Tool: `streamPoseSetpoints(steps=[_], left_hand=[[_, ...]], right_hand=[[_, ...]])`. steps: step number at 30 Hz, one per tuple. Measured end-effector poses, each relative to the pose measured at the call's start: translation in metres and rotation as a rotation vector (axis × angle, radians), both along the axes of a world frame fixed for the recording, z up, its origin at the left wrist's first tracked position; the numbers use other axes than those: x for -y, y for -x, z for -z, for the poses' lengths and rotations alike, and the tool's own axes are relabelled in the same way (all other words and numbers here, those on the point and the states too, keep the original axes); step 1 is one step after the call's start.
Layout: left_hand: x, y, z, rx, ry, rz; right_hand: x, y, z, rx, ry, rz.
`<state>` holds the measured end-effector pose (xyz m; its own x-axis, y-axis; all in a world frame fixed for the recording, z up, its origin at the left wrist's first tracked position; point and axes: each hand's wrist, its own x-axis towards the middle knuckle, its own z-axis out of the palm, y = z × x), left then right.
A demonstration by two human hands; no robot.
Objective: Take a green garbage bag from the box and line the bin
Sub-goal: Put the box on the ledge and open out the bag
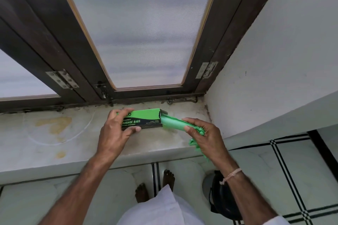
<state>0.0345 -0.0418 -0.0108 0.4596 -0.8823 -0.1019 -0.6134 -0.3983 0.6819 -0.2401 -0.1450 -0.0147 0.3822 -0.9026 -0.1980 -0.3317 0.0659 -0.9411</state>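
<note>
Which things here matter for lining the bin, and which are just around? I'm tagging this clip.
Part of the job:
garbage bag box, steadied by the left hand
green bag roll, pulled by the right hand
bin on the floor

Just around:
window sill
window latch
wrist thread
</note>
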Motion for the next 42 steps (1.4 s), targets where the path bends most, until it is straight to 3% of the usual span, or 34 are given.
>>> streamPoseSetpoints(steps=[4, 10, 16, 23, 29, 35, 38, 42], left_hand=[[-0.003, 0.009, -0.006, -0.134, 0.012, 0.133], [-0.004, 0.03, -0.003, -0.284, 0.078, 0.078], [-0.015, 0.024, 0.015, -0.402, 0.113, -0.028], [-0.021, 0.022, 0.02, -0.413, 0.099, -0.014], [-0.027, 0.013, 0.019, -0.438, 0.113, -0.128], [-0.029, 0.017, 0.012, -0.395, 0.122, -0.075], [-0.028, 0.023, 0.006, -0.388, 0.14, -0.06], [-0.03, 0.024, 0.003, -0.361, 0.142, -0.042]], right_hand=[[0.008, -0.001, -0.013, -0.02, 0.015, -0.152], [-0.002, -0.025, -0.018, -0.103, 0.077, -0.068], [-0.007, -0.021, -0.027, 0.136, -0.053, -0.103], [-0.009, -0.043, -0.022, 0.091, 0.045, 0.061], [-0.018, -0.035, -0.03, 0.205, -0.012, 0.043], [-0.023, -0.042, -0.021, -0.007, 0.087, 0.128], [-0.026, -0.05, -0.022, 0.057, 0.159, 0.169], [-0.033, -0.052, -0.023, 0.119, 0.107, 0.097]])
